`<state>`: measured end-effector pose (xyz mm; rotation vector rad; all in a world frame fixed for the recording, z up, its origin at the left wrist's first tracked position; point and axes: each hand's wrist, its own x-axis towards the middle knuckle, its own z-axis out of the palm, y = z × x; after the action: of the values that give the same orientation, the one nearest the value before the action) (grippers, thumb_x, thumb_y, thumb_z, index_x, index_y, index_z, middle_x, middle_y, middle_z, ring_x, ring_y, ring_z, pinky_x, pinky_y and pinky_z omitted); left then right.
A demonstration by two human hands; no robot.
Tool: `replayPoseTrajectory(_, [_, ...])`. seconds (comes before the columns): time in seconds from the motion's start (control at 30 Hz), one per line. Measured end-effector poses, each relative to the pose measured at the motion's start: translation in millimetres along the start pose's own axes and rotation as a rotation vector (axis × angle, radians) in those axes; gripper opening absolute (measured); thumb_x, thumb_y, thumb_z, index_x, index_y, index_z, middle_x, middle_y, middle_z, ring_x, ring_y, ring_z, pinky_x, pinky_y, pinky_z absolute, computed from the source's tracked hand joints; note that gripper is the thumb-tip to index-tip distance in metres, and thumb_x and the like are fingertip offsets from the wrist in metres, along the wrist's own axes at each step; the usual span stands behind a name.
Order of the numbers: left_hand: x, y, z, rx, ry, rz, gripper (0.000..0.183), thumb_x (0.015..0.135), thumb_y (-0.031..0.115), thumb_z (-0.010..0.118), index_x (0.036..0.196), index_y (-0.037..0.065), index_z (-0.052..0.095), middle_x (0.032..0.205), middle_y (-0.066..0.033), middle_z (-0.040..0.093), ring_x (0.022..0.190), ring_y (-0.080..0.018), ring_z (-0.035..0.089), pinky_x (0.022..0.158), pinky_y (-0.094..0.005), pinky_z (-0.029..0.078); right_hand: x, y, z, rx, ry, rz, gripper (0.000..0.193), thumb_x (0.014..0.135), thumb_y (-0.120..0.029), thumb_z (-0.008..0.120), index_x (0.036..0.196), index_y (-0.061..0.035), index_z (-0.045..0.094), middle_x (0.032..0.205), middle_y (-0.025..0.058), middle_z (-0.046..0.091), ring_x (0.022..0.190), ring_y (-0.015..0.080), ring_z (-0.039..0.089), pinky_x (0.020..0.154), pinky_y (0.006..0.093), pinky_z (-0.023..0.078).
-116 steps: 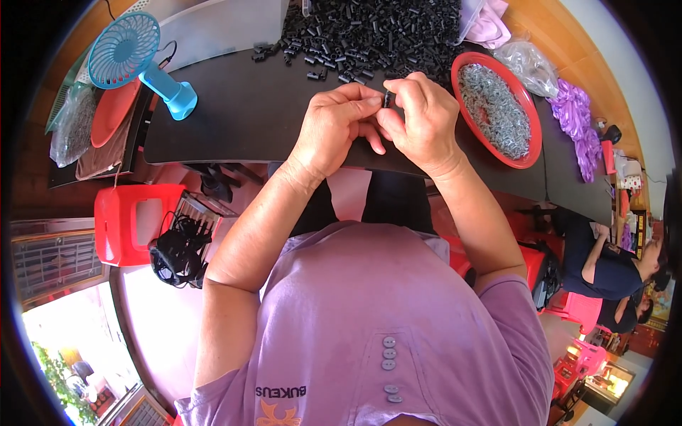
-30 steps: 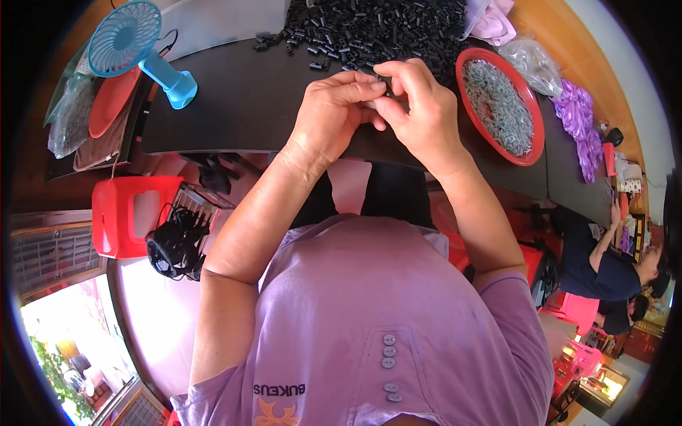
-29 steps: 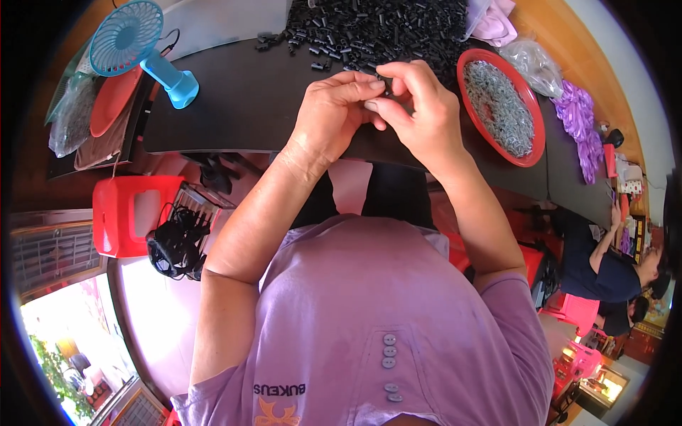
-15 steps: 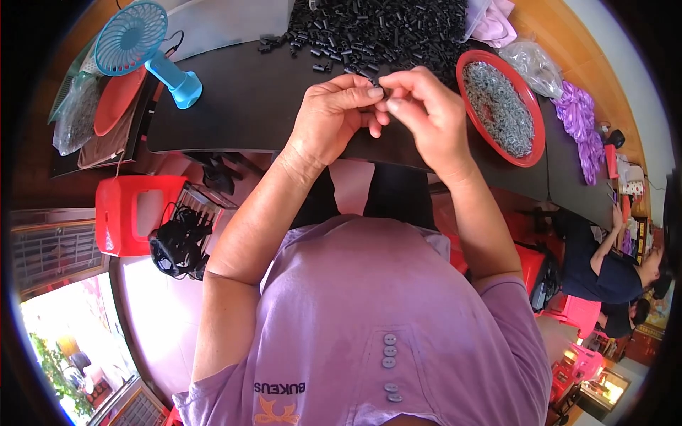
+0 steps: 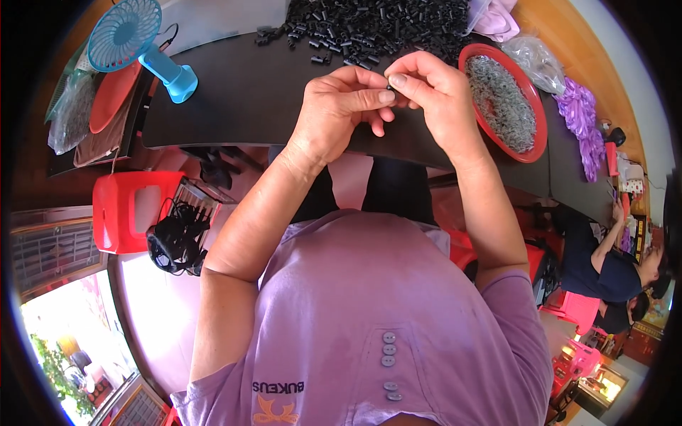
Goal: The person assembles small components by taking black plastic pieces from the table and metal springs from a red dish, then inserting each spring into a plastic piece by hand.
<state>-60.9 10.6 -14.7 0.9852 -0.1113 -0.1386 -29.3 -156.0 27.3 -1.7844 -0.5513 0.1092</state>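
Note:
My left hand [image 5: 339, 108] and my right hand [image 5: 433, 98] meet fingertip to fingertip over the dark table [image 5: 234, 96]. Between their thumbs and forefingers they pinch a small black tube piece [image 5: 389, 86], mostly hidden by the fingers. Just beyond the hands lies a heap of several black tube pieces [image 5: 376, 25]. A red bowl [image 5: 534, 147] of small grey metal parts [image 5: 501, 103] stands right beside my right hand.
A blue handheld fan [image 5: 135, 39] stands at the table's left end, next to an orange plate [image 5: 110, 96]. Purple bags [image 5: 579, 117] lie at the far right. A red stool [image 5: 131, 211] with black cords is below left. Another person [image 5: 611, 266] sits at the right.
Both hands stay together over the table edge, working the small piece. The fingertips have shifted slightly and the view has drifted a little; nothing was put down.

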Motion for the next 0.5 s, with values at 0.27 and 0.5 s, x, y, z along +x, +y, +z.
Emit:
replayPoseTrajectory(0.27, [1.2, -4.4, 4.0, -0.042, 0.095, 0.021, 0.005, 0.088, -0.003, 0.066, 0.092, -0.005, 0.063, 0.082, -0.0151, 0.067, 0.066, -0.0207, 0.066, 0.053, -0.0299, 0.055, -18.8, 21.0, 29.3, 0.043, 0.312, -0.171, 0.009, 0.094, -0.003, 0.062, 0.099, 0.0043, 0.062, 0.084, 0.0065, 0.066, 0.068, 0.0106, 0.063, 0.062, 0.0249, 0.054])
replayPoseTrajectory(0.5, [3.2, -3.2, 2.4, -0.089, 0.116, 0.054, 0.005, 0.088, -0.003, 0.066, 0.092, -0.004, 0.063, 0.084, -0.0140, 0.067, 0.071, -0.0211, 0.066, 0.055, -0.0307, 0.056, -16.6, 23.2, 15.0, -0.199, 0.182, -0.279, 0.033, 0.072, -0.003, 0.077, 0.102, -0.0044, 0.063, 0.080, 0.0020, 0.061, 0.068, 0.0110, 0.062, 0.059, 0.0256, 0.051])
